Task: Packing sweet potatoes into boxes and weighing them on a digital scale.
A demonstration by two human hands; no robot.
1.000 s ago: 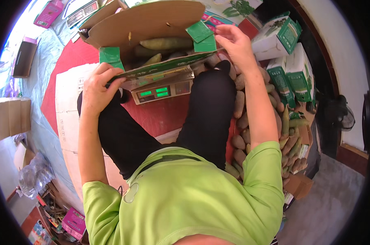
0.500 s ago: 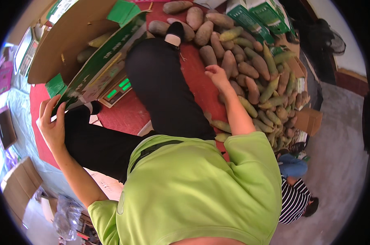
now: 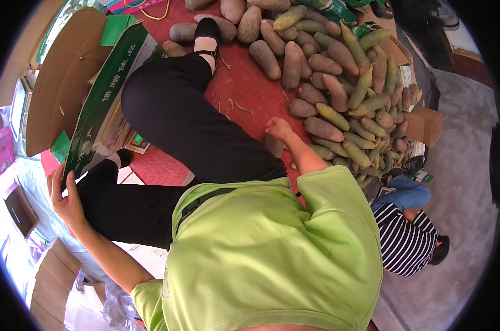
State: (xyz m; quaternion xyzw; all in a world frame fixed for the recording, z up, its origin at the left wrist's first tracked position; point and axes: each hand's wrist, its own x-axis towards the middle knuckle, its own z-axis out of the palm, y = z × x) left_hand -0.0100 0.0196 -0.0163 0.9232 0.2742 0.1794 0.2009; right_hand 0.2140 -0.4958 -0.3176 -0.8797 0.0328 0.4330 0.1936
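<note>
The left hand point(image 3: 67, 203) is grasping the edge of a green-printed cardboard carton point(image 3: 109, 91). The right hand point(image 3: 279, 129), fingers curling, is overlapping an oblong brownish vegetable point(image 3: 274, 146) beside the vegetable pile point(image 3: 330, 96); whether it is gripping, I cannot tell.

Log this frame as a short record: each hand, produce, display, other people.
Left hand: on the near corner of an open brown-and-green cardboard box
Right hand: at a brown elongated tuber; grip unclear
Produce: heap of brown and green elongated tubers, right of a bare red surface
Display: lit green panel, mostly hidden
Other people: one person in a black-and-white striped shirt
</note>
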